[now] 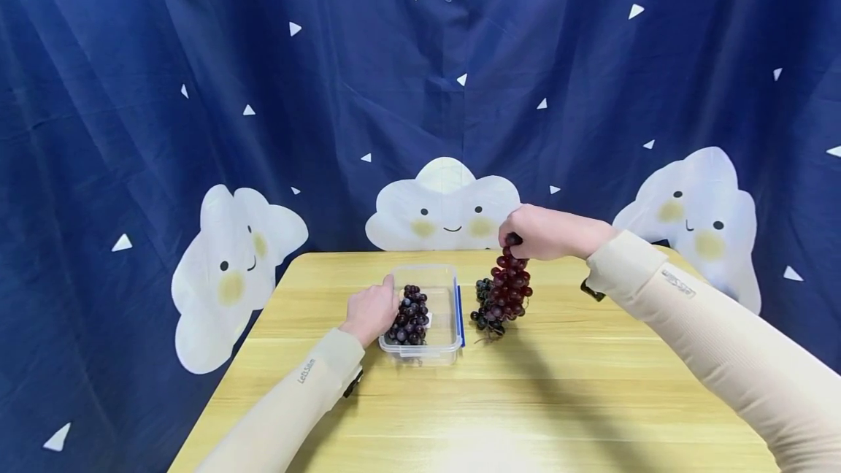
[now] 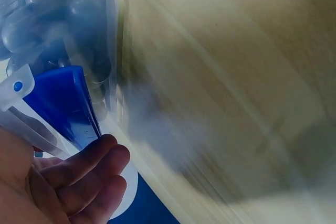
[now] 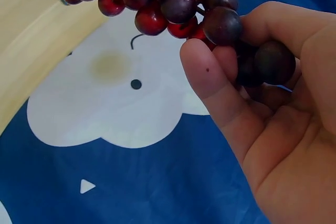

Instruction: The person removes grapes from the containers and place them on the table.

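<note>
My right hand [image 1: 542, 232] holds a bunch of red grapes [image 1: 510, 287] by its top end, and the bunch hangs down over the table. In the right wrist view, the thumb and fingers of the right hand [image 3: 278, 98] close round the uppermost dark grapes [image 3: 274, 62]. A bunch of dark grapes [image 1: 484, 312] lies on the table behind the hanging one, partly hidden. My left hand [image 1: 371, 312] grips the left side of a clear plastic container [image 1: 455, 345], its fingers by a blue latch flap [image 2: 65, 103]. Inside the container, against its left wall, is another bunch of dark grapes [image 1: 410, 318].
On the container's right side, another blue latch flap [image 1: 461, 316] hangs open. The wooden table [image 1: 394, 422] carries all of this. Directly behind its far edge hangs a dark blue curtain [image 1: 394, 57] printed with white clouds and triangles.
</note>
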The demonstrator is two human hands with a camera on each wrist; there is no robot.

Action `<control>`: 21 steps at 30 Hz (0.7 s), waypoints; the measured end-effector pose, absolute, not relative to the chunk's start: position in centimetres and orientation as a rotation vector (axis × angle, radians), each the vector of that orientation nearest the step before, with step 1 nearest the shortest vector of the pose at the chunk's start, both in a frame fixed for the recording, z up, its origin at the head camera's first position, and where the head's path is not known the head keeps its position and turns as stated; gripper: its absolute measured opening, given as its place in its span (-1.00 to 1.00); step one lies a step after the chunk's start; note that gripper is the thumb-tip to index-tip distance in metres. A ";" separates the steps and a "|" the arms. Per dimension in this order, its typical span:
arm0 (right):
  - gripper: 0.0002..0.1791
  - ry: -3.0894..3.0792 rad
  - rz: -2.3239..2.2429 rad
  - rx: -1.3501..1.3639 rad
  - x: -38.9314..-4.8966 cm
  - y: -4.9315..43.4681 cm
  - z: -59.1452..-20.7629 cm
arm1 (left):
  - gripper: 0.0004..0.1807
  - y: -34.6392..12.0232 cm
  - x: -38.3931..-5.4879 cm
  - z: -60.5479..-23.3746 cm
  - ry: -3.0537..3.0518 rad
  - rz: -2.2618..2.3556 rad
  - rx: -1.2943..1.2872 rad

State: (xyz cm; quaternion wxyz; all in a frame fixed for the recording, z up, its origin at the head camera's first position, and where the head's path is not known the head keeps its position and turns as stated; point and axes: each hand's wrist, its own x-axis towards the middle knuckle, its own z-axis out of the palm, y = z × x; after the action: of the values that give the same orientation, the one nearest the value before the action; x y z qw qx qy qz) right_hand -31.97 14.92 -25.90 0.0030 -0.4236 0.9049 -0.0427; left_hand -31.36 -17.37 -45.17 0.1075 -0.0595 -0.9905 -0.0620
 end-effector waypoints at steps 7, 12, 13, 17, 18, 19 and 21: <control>-0.72 2.841 -0.162 -1.298 -31.9 16.2 -26.5 | -0.51 -17.4 -31.5 -45.2 -2.913 -0.171 -0.186; -0.73 2.838 -0.171 -1.271 -31.8 16.9 -27.0 | -0.54 -17.5 -31.5 -45.1 -2.902 -0.169 -0.202; -0.73 2.836 -0.173 -1.265 -31.8 17.0 -27.1 | -0.55 -17.5 -31.5 -45.1 -2.900 -0.169 -0.203; -0.73 2.836 -0.180 -1.255 -31.7 17.7 -27.6 | -0.58 -17.6 -31.6 -45.0 -2.894 -0.161 -0.207; -0.73 2.836 -0.186 -1.259 -31.7 17.9 -27.7 | -0.58 -17.6 -31.6 -45.1 -2.892 -0.162 -0.210; -0.72 2.839 -0.187 -1.260 -31.6 18.1 -27.8 | -0.57 -17.7 -31.7 -45.1 -2.889 -0.164 -0.213; -0.72 2.843 -0.188 -1.259 -31.6 18.5 -28.0 | -0.56 -17.7 -31.7 -45.2 -2.886 -0.161 -0.214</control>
State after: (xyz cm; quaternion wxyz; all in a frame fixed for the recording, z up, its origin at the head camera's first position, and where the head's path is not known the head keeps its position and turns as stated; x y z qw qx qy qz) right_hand -31.60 18.49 -28.02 0.0132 -0.4043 0.9126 -0.0603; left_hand -31.70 -17.67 -45.18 0.1215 -0.0734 -0.9883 -0.0551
